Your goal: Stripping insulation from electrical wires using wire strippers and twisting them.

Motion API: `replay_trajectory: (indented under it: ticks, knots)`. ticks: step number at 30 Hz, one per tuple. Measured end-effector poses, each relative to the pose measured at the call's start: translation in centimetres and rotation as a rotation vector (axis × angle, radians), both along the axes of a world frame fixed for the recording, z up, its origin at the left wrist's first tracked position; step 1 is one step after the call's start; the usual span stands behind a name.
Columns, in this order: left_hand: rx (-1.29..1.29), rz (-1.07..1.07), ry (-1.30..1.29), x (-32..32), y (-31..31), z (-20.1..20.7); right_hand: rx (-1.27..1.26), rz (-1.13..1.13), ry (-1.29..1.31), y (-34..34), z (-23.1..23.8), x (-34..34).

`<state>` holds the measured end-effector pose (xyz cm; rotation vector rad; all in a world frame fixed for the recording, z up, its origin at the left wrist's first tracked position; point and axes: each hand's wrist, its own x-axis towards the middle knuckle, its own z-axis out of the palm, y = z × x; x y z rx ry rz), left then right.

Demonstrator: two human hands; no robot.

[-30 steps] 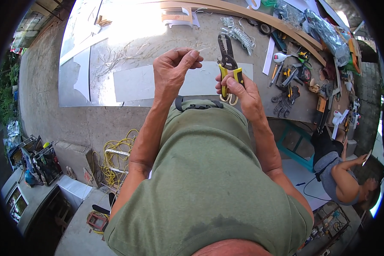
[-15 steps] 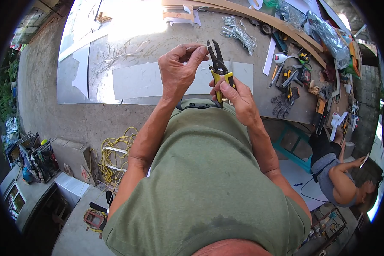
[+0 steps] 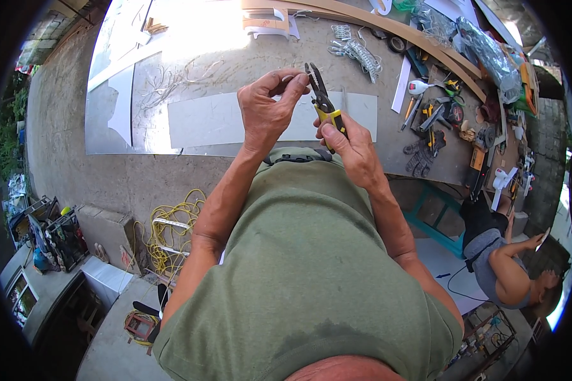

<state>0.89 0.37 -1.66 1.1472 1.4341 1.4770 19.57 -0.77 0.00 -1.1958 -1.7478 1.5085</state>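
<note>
My right hand (image 3: 349, 143) grips a wire stripper (image 3: 327, 109) by its yellow and black handles. The tool's dark jaws (image 3: 314, 77) point away from me and stand a little apart. At the left side of the jaws, my left hand (image 3: 268, 105) is closed in a pinch, thumb against forefinger. A thin pale wire, mostly hidden by the fingertips, runs from the pinch to the jaws. Both hands are above the near edge of the table, over a long pale grey strip (image 3: 203, 120). Loose thin wires (image 3: 162, 89) lie scattered to the left of my hands.
Coiled white cable (image 3: 362, 58) lies at the far right of the table (image 3: 235, 66). Nearer on the right are a grey glove (image 3: 419, 157), a tape roll (image 3: 396, 44) and hand tools. A teal stool (image 3: 448, 238) stands below; another person (image 3: 499, 267) sits beside it. Yellow cord (image 3: 162, 238) is on the floor.
The wire stripper has tilted and shifted slightly left, with its handles squeezed closer together. My left fingertips are now right against the jaws.
</note>
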Motion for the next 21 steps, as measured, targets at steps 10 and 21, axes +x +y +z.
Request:
replay_trajectory:
  ticks: [10, 21]
  knots:
    - [-0.011, -0.021, 0.057, -0.14, -0.16, 0.00, 0.060, 0.013, -0.073, -0.28, 0.66, -0.16]
    - [0.049, 0.011, 0.066, -0.02, 0.12, -0.57, 0.180, 0.021, -0.172, -0.19, 0.24, -0.18]
